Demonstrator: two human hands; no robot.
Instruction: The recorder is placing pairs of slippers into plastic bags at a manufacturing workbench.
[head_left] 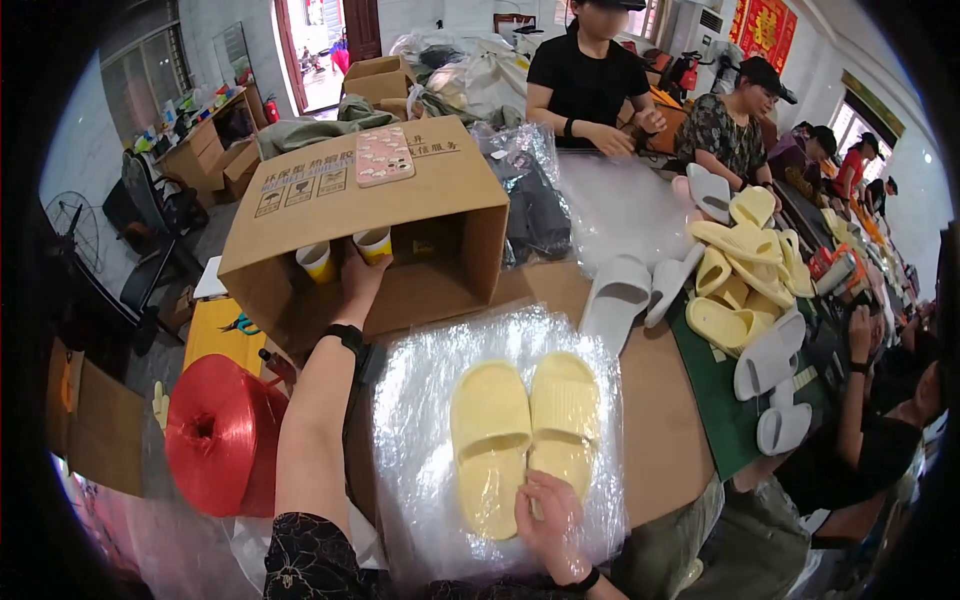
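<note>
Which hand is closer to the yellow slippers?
Right. The right hand rests on the plastic bag over the yellow slippers, at their near ends. The left hand is far off, reaching up into the cardboard box by a yellow cup.

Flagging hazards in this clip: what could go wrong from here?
The left hand reaches into the tipped cardboard box by two paper cups; one might tip. A phone lies on the box's sloped top and could slide. The right hand alone pins the yellow slippers on slick plastic.
</note>
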